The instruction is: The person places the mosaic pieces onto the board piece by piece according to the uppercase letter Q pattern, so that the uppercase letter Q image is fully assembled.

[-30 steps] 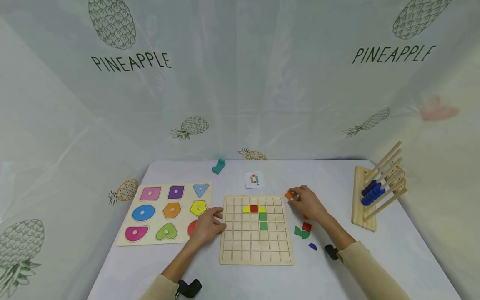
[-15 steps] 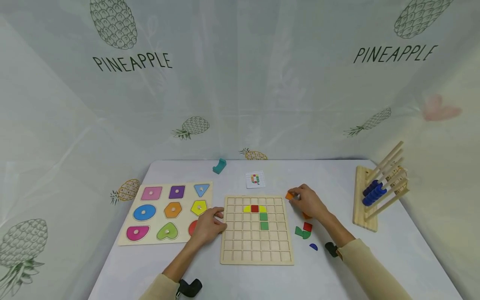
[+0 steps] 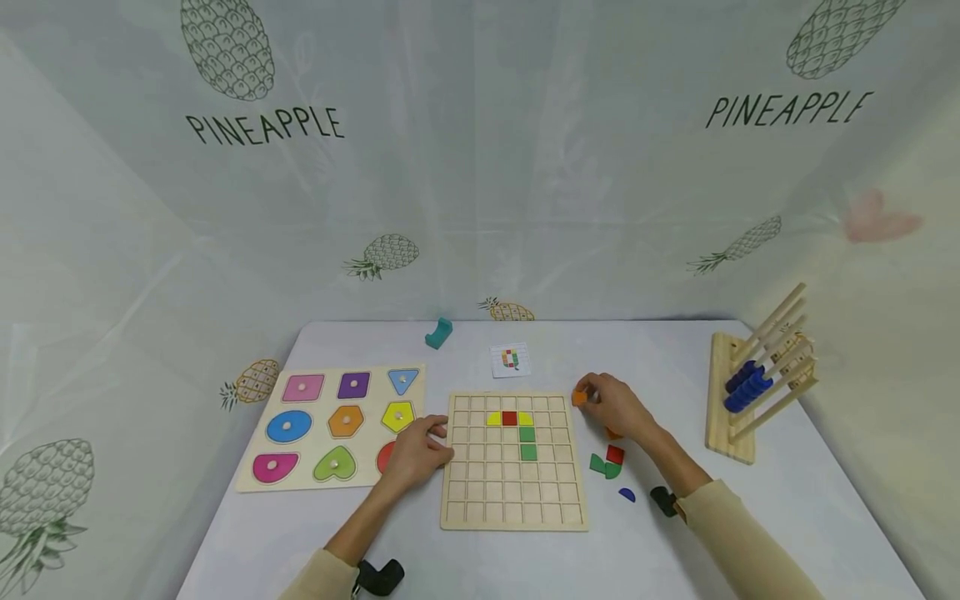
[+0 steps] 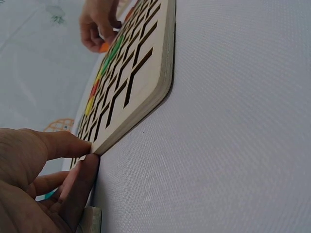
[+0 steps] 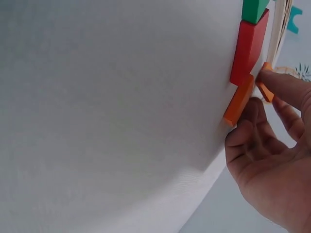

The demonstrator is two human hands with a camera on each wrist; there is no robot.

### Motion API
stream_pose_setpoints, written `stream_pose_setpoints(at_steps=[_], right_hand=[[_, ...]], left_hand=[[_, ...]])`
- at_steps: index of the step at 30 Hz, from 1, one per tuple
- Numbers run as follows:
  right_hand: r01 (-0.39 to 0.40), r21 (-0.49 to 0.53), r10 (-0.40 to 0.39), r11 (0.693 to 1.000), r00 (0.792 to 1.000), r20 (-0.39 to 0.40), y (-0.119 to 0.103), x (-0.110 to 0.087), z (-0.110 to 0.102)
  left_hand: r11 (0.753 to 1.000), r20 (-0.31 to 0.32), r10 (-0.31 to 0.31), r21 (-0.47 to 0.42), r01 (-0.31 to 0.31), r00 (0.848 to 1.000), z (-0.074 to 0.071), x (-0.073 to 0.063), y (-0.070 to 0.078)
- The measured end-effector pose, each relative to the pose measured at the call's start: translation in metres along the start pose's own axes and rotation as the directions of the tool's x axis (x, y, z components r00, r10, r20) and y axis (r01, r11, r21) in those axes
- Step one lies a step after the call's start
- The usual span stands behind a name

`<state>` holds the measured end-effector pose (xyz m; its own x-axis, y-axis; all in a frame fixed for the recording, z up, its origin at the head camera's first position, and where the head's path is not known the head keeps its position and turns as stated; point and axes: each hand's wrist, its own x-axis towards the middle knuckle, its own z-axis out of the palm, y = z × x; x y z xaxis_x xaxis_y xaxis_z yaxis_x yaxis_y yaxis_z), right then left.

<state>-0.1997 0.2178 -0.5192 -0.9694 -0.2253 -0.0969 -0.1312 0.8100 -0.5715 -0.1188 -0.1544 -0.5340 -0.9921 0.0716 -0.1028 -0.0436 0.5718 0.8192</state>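
Note:
A square wooden grid board point(image 3: 487, 492) lies mid-table, with yellow pieces point(image 3: 494, 418), a red square point(image 3: 510, 418) and green squares point(image 3: 528, 434) set in its upper cells. My left hand point(image 3: 415, 452) touches the board's left edge; in the left wrist view its thumb point(image 4: 73, 145) meets the rim. Beyond the board's upper right corner, my right hand point(image 3: 615, 404) pinches an orange block point(image 3: 579, 398) between thumb and fingers. Another orange block point(image 5: 238, 103) lies under that hand, in line with a red block point(image 5: 249, 46) and a green piece point(image 5: 253, 8).
Left of the board lies a shape puzzle point(image 3: 315, 425) with knobbed pieces. A pattern card point(image 3: 511, 360) and a teal arched block point(image 3: 438, 333) are behind. Green pieces point(image 3: 612, 471) and a blue half-circle point(image 3: 627, 495) lie at right, near a wooden peg stand with blue beads point(image 3: 748, 387).
The right hand has dipped slightly toward me, and the pinched orange block has turned a little between its fingers. The left hand stays at the board's edge.

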Motion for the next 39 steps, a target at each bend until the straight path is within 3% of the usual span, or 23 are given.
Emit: stream_pose_setpoints(at_steps=[12, 19, 30, 39], right_hand=[[-0.016, 0.021, 0.016, 1.0, 1.0, 0.011, -0.004, -0.004, -0.002], [0.008, 0.106, -0.005, 0.994, 1.0, -0.028, -0.012, -0.001, -0.001], [0.051, 0.212, -0.056, 0.976, 0.998, 0.016, -0.042, 0.008, 0.009], [0.124, 0.229, -0.136, 0.966, 0.99, 0.037, -0.064, 0.015, 0.022]], left_hand=[[1.0, -0.001, -0.002, 0.009, 0.002, 1.0, 0.001, 0.001, -0.002], [1.0, -0.003, 0.0, 0.011, 0.0, 1.0, 0.002, 0.002, -0.003], [1.0, -0.001, 0.013, 0.013, -0.013, 1.0, 0.002, 0.001, -0.002], [1.0, 0.003, 0.006, 0.007, -0.006, 1.0, 0.002, 0.002, -0.004]])
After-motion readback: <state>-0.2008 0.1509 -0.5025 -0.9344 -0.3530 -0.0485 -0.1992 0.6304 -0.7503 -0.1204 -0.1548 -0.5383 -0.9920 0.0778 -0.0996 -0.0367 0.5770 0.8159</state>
